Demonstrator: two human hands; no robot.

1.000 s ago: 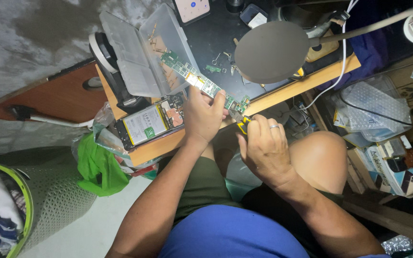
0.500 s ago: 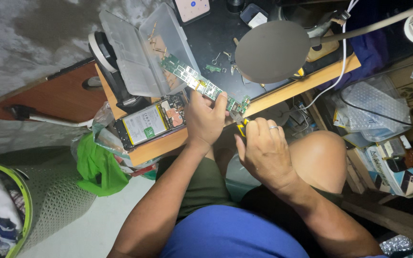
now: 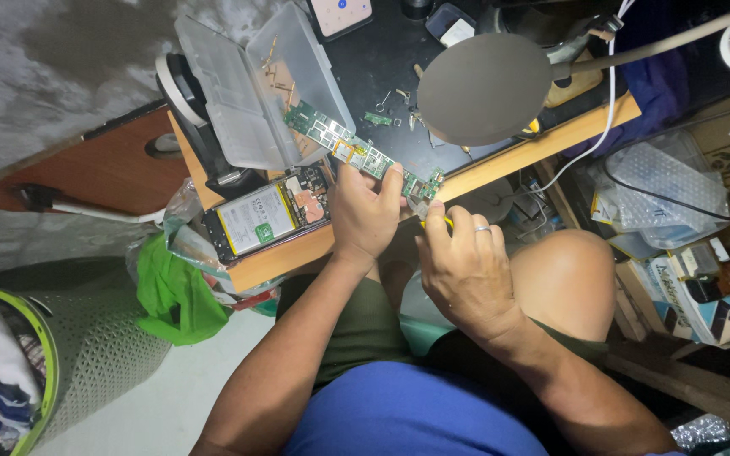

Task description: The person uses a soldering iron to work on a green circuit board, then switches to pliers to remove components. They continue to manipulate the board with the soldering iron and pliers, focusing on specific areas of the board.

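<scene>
- We see a long green circuit board (image 3: 356, 150) held in the air just above the near edge of the wooden workbench (image 3: 500, 169), slanting from the open parts box down toward the hands.
- Our left hand (image 3: 365, 215) grips the board's lower half, thumb and fingers closed round its edges, so part of the board is hidden behind the fingers.
- Our right hand (image 3: 466, 266) sits just beside the left, fingers curled shut on a thin yellow-handled tool (image 3: 437, 221) whose tip meets the board's lower end; most of the tool is covered by the hand, and we cannot tell what kind it is.
- Just left of the left hand an opened phone (image 3: 265, 215) lies on the bench with its battery and insides showing.
- Behind the board stands a clear plastic parts box (image 3: 247, 84), lid open, with small parts inside.
- A round dark lamp head (image 3: 483, 89) hangs over the dark mat, blocking our view of the bench beneath it; small loose parts lie near it.
- Below the bench are a green bag (image 3: 175, 291), our bare knee (image 3: 563, 274), and at the right cardboard boxes (image 3: 703, 287) and a clear plastic tray (image 3: 665, 198).
- A laundry basket (image 3: 2, 371) sits at the far lower left.
</scene>
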